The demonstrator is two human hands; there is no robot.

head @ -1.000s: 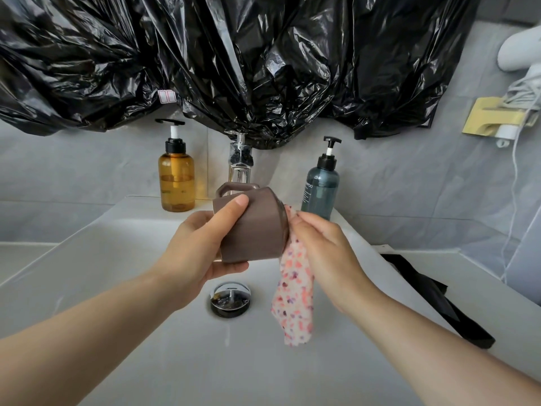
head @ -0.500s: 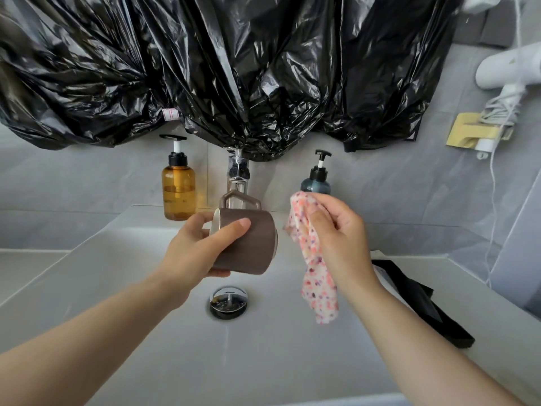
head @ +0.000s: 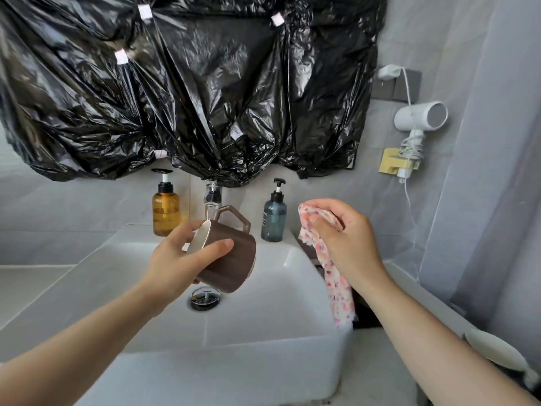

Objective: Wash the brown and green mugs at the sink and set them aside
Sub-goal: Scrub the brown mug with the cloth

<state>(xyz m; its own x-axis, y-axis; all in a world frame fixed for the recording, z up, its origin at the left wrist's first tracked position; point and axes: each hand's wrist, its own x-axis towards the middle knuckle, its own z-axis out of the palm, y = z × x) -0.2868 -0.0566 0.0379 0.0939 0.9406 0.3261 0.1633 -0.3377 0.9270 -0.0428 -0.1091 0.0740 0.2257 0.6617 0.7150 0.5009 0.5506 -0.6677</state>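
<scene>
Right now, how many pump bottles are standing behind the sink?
2. The amber pump bottle stands left of the faucet, the blue-grey pump bottle right of it. The right hand and floral cloth could hide another further right.

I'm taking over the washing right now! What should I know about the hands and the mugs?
Left hand: grips the brown mug, tipped sideways above the sink.
Right hand: grips a flowery cloth, held apart from the mug.
Done: neither mug is set aside; whether the brown one is clean cannot be told.
Left: set the brown mug aside, then wash the green mug, which is not in view.
</scene>
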